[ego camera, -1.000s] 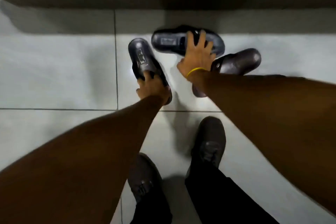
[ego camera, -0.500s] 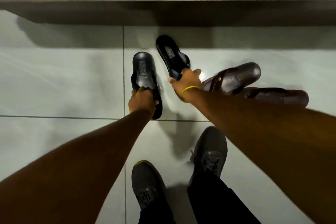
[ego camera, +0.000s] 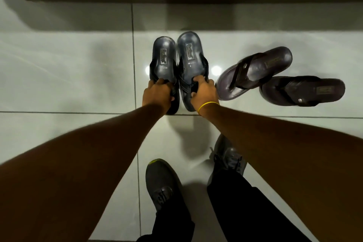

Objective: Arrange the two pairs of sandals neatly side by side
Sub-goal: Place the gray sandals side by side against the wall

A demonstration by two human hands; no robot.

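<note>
Two black sandals lie side by side, touching, on the tiled floor: the left hand grips the left black sandal by its strap, the right hand the right black sandal. Just right of the right fingers lie two brown sandals, askew, one overlapping the other. Nearer the person than the fingers stand their own dark shoes.

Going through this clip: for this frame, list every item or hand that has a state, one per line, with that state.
left black sandal: flat on floor, held at strap by left hand, parallel beside its mate
right black sandal: flat on floor, held at strap by right hand
left hand: closed on strap
right hand: closed on strap
upper brown sandal: lying skewed, unaligned
lower brown sandal: lying crosswise, toe beside its mate
</note>
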